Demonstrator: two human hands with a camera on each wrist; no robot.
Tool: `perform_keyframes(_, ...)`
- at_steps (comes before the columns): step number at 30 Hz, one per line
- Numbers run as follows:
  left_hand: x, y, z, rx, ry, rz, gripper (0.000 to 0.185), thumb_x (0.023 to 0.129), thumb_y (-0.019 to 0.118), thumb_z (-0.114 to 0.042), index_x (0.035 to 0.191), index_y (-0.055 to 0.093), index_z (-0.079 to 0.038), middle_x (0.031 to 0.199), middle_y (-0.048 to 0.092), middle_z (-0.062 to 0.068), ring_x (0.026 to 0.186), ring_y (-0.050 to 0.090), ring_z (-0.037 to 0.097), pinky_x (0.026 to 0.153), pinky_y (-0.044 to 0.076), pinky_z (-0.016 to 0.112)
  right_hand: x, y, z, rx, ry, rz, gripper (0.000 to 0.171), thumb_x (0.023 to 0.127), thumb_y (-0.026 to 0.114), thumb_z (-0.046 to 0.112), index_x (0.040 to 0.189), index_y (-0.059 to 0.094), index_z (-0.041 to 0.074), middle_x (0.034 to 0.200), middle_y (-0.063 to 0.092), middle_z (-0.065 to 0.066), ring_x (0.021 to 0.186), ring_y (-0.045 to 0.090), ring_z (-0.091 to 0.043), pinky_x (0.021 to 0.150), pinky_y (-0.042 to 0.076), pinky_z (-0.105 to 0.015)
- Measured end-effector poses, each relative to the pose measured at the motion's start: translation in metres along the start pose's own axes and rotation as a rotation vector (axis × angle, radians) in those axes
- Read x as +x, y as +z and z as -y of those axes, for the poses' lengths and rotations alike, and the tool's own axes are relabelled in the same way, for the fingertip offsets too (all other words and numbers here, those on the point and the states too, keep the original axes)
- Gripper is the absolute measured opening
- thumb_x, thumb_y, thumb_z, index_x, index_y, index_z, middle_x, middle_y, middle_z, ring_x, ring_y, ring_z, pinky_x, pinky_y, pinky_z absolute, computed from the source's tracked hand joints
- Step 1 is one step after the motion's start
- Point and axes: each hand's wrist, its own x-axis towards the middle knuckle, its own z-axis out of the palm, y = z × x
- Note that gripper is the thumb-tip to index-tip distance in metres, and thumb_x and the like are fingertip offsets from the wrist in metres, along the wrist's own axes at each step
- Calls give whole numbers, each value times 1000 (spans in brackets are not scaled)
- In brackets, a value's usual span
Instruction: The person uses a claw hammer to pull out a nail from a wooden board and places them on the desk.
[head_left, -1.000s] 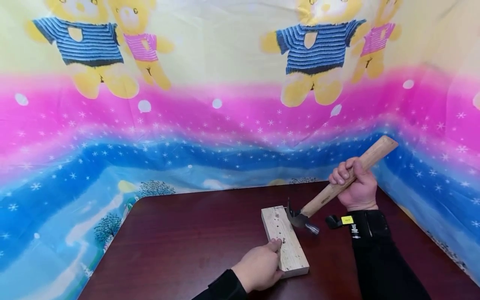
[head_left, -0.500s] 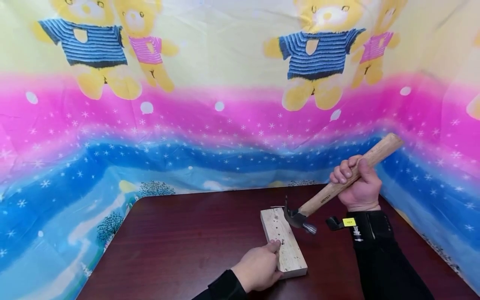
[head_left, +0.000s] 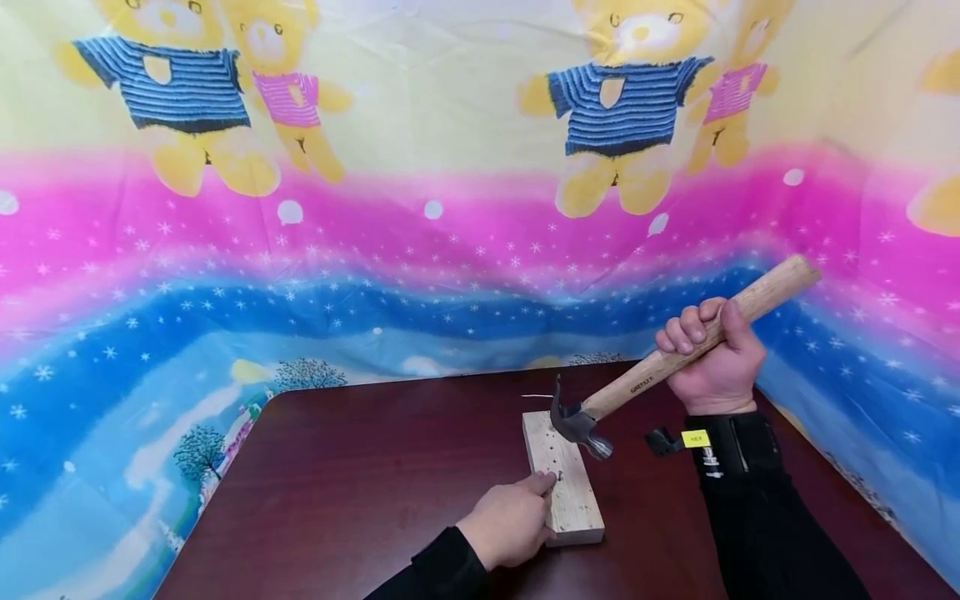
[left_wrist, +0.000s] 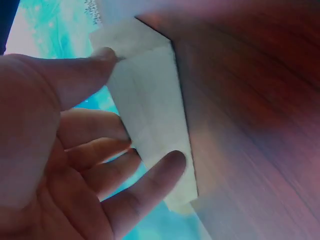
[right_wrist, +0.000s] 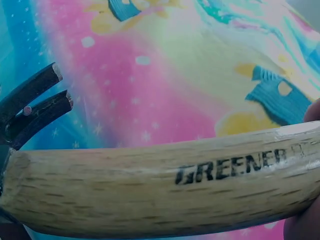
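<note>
A pale wood block (head_left: pixel 572 492) with several small holes lies on the dark red table (head_left: pixel 375 475). My left hand (head_left: pixel 536 500) holds its near left edge; in the left wrist view the thumb (left_wrist: pixel 95 62) presses one face and the fingers (left_wrist: pixel 165 170) lie along the other. My right hand (head_left: pixel 712 354) grips the wooden handle (head_left: pixel 660 375) of a claw hammer, marked GREENER (right_wrist: pixel 230 167). The steel hammer head (head_left: pixel 573 421) hovers just above the block's far end, claw (right_wrist: pixel 35 107) up. A thin nail (head_left: pixel 536 396) sticks out leftward from the claw.
A bright cloth printed with bears and snowflakes (head_left: pixel 420 250) walls in the table at the back and on both sides. A black wrist strap with a yellow tag (head_left: pixel 693 439) sits on my right forearm. The table's left half (head_left: pixel 337 500) is bare wood.
The hammer head has lifted off the block's far end and swung up and left, the handle tilting higher. A nail now shows at the claw. My left hand stays on the block.
</note>
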Motion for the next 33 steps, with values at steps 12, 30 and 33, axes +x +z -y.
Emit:
perform_keyframes(12, -23, -30, 43, -145, -232, -286, 48, 89, 47, -40, 124, 53, -8, 125, 52, 6, 110, 53, 19, 85, 46, 35, -6, 24, -8, -55, 13, 140, 35, 96, 30, 22, 85, 51, -4, 62, 30, -9, 53, 31, -23, 54, 22, -35)
perform_keyframes(30, -20, -64, 42, -110, -22, -654, 19, 84, 61, -24, 98, 69, -15, 89, 63, -8, 81, 56, 7, 68, 40, 23, -11, 36, -24, -186, 60, 284, 29, 96, 30, 17, 87, 49, -2, 62, 28, -9, 53, 32, -23, 52, 21, -37)
perform_keyframes(33, -20, -62, 42, -105, -7, -657, 18, 81, 65, -23, 96, 69, -15, 86, 61, -8, 79, 54, 7, 67, 40, 22, -12, 38, -24, -194, 61, 288, 28, 96, 30, 17, 86, 49, -2, 61, 28, -9, 52, 32, -23, 51, 22, -37)
